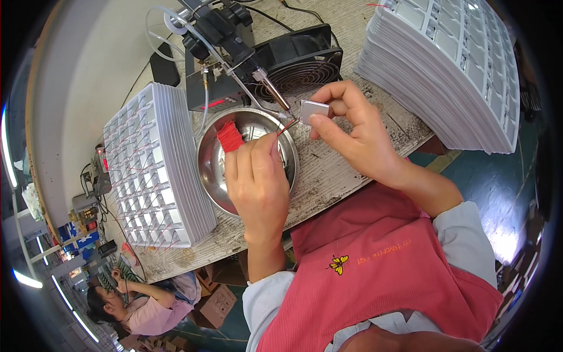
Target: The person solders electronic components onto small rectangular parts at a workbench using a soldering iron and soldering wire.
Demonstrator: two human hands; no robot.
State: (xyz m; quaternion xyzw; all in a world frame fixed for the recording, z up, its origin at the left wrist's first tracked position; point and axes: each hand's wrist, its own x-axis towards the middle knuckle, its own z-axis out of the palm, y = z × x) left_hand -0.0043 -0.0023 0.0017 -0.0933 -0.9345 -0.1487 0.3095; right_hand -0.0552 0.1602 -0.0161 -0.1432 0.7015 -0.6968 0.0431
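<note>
Because the flat silver pouch cell (315, 109) looks small and thin, it should be light in the hand, fairly firm across its broad faces but easily dented, and perhaps a little slippery on its smooth skin; a gentle hold across the body or on its edges, clear of the end facing the iron, would seem safest. It is held above the worktop (346, 170), just right of the steel bowl (206, 179) and beside the tip of the soldering iron (275, 92). The right hand (360, 132) has it clamped between the thumb on the near face and fingers behind, the gap no wider than the cell itself. The thin red wire (283, 127) is likely light and bendy, best taken close to its end so that it does not sag. The left hand (258, 182) pinches it with thumb and forefinger brought together, its end pointing toward the iron tip; whether wire and cell touch is too small to tell. The other left fingers curl over the bowl, against the bundle of red wires (230, 136), though whether they grip it cannot be told.
</note>
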